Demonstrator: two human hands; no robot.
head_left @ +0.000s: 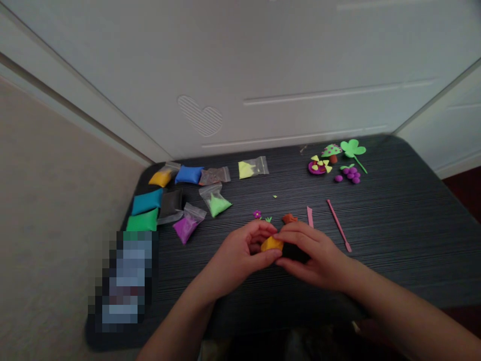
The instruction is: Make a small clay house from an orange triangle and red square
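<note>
A lump of yellow modelling clay is held between both hands above the near middle of the dark table. My left hand curls round it from the left, thumb along its lower edge. From the right, my right hand pinches it between fingertips and thumb. Just beyond the fingers lie a small purple clay flower, a bit of green clay and a brown clay piece. A flat pink tool lies partly hidden behind my right hand, and a thin pink modelling stick rests farther right.
Bags of coloured clay, among them a blue one and a purple one, cover the table's left side. Back right stand a clay mushroom, a clover, grapes and a purple dish. A white panel borders the back.
</note>
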